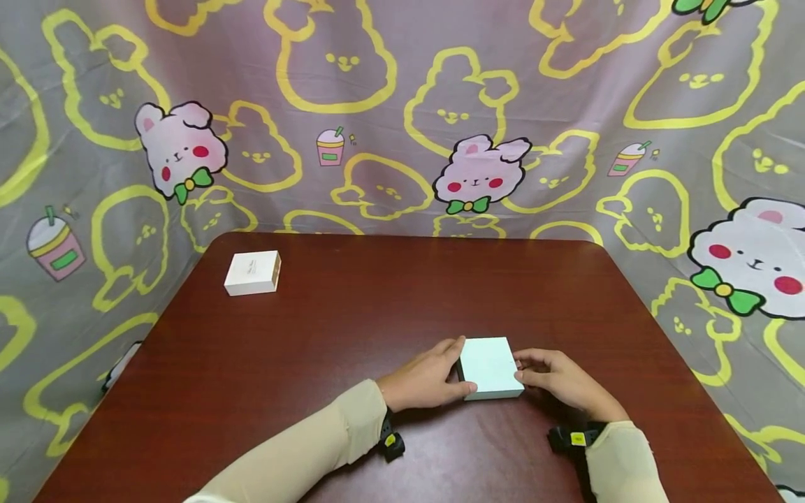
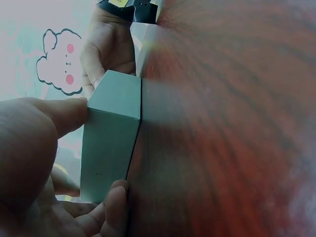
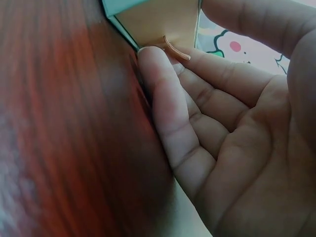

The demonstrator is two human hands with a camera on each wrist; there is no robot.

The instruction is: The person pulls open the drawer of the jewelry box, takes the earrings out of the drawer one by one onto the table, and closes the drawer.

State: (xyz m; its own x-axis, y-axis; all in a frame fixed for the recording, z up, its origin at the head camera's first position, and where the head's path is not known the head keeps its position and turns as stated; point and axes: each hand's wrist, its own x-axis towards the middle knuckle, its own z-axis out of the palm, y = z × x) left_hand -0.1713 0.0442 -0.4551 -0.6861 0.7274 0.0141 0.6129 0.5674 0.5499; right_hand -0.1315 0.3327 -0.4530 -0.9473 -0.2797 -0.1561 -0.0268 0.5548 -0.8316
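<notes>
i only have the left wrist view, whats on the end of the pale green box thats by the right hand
Observer: In the right wrist view, a small brown tab sticks out at that end of the pale green box.
Operator: any other box on the table
Observer: Yes, the head view shows a white box near the table's far left corner.
Operator: anything printed on it
Observer: Small print on its top, too small to read.

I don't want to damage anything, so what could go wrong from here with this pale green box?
Two risks, perhaps. The brown tab at the end of the box looks short and thin, so it might tear or slip away if the right hand tugs it. And if the left hand loosens its grip, the box could slide on the shiny table.
</notes>
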